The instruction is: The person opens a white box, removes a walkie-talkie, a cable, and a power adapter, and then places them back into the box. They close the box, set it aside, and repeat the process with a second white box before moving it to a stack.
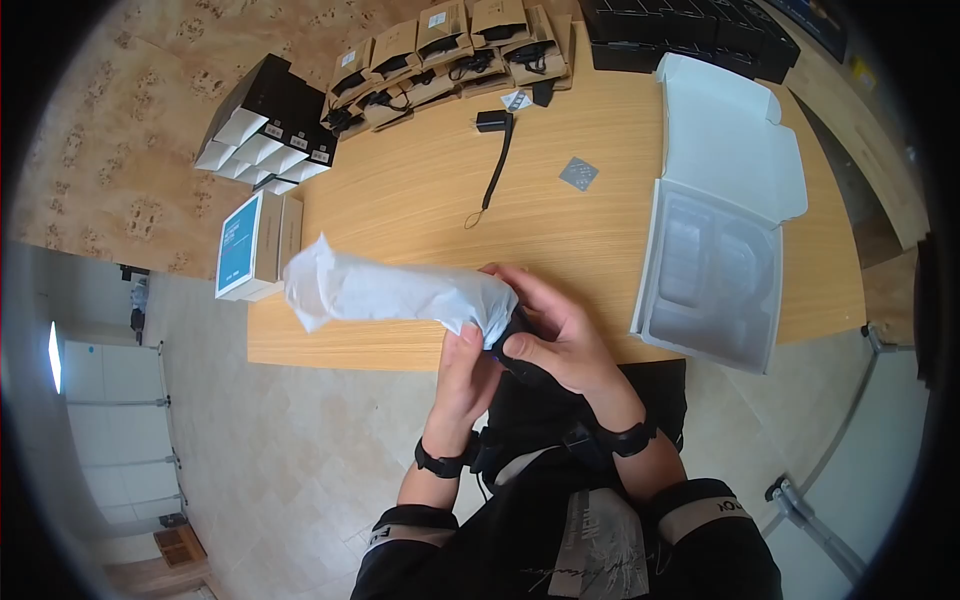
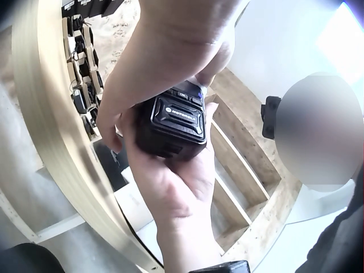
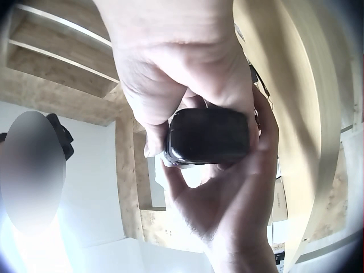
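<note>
A black Motorola device [image 2: 176,116] is held between both hands; its rounded black end [image 3: 209,136] faces the right wrist camera. A white translucent sleeve [image 1: 400,290] covers its long part in the head view and extends left with a crumpled end. The left hand [image 1: 466,375] grips the sleeved device from below, thumb on the sleeve. The right hand [image 1: 570,345] curls round the uncovered black end, its thumb on the near side. How far the device reaches inside the sleeve is hidden.
An open white box with a moulded tray [image 1: 700,270] lies at the right. A black adapter with strap [image 1: 493,122] and a grey square card [image 1: 579,174] lie mid-table. Brown cartons [image 1: 440,35] and black boxes [image 1: 690,35] line the back; a blue-white box [image 1: 245,250] stands left.
</note>
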Action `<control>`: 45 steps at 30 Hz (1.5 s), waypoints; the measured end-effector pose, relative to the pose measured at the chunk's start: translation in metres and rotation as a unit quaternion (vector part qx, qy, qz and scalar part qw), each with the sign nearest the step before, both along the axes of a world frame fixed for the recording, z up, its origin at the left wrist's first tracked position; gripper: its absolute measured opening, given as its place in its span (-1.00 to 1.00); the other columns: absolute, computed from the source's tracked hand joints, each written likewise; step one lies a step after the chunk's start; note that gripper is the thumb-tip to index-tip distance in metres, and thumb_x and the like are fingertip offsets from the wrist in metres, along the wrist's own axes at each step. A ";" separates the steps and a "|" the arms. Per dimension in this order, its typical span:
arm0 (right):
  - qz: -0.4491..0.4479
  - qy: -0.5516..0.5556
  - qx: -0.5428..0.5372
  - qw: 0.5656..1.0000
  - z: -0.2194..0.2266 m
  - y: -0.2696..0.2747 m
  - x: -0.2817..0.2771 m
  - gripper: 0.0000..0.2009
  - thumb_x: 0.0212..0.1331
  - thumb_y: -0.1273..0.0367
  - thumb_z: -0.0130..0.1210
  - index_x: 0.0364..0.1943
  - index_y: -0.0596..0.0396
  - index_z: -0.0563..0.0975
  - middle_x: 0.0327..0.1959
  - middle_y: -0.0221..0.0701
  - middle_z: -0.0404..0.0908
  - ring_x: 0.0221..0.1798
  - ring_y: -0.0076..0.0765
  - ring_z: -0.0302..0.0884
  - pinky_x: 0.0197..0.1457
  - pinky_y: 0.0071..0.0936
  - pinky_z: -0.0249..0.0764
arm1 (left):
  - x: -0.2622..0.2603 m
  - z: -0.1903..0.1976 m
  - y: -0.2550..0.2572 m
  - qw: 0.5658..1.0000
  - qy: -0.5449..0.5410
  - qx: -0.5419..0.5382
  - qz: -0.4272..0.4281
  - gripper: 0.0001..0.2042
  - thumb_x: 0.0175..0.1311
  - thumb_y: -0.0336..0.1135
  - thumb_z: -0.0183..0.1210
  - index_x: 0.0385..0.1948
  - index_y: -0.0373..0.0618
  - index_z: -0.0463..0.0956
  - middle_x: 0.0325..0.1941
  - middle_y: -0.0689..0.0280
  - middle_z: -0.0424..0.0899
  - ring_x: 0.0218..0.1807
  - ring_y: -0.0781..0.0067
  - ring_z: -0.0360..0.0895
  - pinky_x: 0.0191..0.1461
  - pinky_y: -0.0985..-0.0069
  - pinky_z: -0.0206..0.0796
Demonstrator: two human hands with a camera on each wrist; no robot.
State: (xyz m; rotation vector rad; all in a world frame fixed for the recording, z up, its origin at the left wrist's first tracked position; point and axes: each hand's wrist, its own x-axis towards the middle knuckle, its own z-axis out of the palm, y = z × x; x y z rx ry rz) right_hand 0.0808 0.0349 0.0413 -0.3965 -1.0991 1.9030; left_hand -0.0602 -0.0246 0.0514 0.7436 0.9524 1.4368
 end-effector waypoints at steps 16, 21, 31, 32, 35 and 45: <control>0.115 -0.044 0.026 0.992 0.020 0.008 0.008 -0.24 0.14 0.41 0.45 0.37 0.25 0.24 0.31 -0.15 0.51 0.39 -0.30 0.41 0.45 -0.30 0.29 | -0.069 -0.049 -0.019 0.991 0.001 -0.121 -0.052 -0.24 -0.07 0.13 0.57 0.10 -0.19 0.50 0.39 0.10 0.38 0.43 0.14 0.35 0.45 0.14 0.27; 0.158 -0.064 0.017 0.985 0.019 0.010 0.009 -0.25 0.22 0.34 0.39 0.42 0.26 0.23 0.29 -0.16 0.50 0.35 -0.32 0.43 0.39 -0.31 0.36 | -0.029 -0.018 0.003 0.997 0.001 0.034 -0.065 -0.24 -0.12 0.25 0.54 0.00 -0.17 0.52 0.39 0.07 0.36 0.49 0.04 0.26 0.49 0.08 0.20; 0.112 -0.215 0.190 0.951 0.042 -0.032 0.018 -0.28 0.29 0.23 0.31 0.39 0.33 0.23 -0.07 -0.07 0.54 -0.23 -0.22 0.64 -0.25 -0.39 0.57 | -0.019 -0.013 0.014 0.954 -0.050 0.259 -0.145 -0.01 -0.06 0.71 0.07 0.11 -0.11 0.53 0.48 -0.01 0.30 0.51 -0.24 0.19 0.44 -0.24 0.18; 0.114 -0.210 0.186 0.953 0.044 -0.034 0.017 -0.28 0.29 0.23 0.31 0.39 0.33 0.23 -0.07 -0.07 0.54 -0.23 -0.22 0.64 -0.25 -0.39 0.57 | -0.018 -0.007 0.010 0.956 -0.046 0.253 -0.144 -0.01 -0.06 0.71 0.07 0.11 -0.11 0.53 0.48 -0.01 0.30 0.51 -0.24 0.19 0.44 -0.24 0.18; -0.034 -0.234 0.245 0.940 0.056 -0.035 0.019 -0.23 0.08 0.31 0.47 0.33 0.35 0.32 0.09 -0.02 0.53 0.03 -0.03 0.62 0.02 -0.32 0.57 | -0.010 0.018 -0.001 0.990 0.081 0.096 -0.063 0.29 -0.11 0.72 0.10 0.46 -0.33 0.13 0.52 -0.13 0.22 0.49 -0.22 0.25 0.46 -0.17 0.19; -0.264 -0.394 0.443 0.761 0.046 -0.039 0.001 -0.20 -0.08 0.22 0.52 0.26 0.37 0.45 0.04 -0.13 0.48 -0.08 -0.07 0.57 -0.09 -0.26 0.58 | 0.003 0.047 -0.007 0.993 0.008 0.071 0.094 -0.08 0.26 0.06 0.37 0.49 -0.22 0.02 0.43 -0.05 0.35 0.43 -0.03 0.38 0.46 0.12 0.31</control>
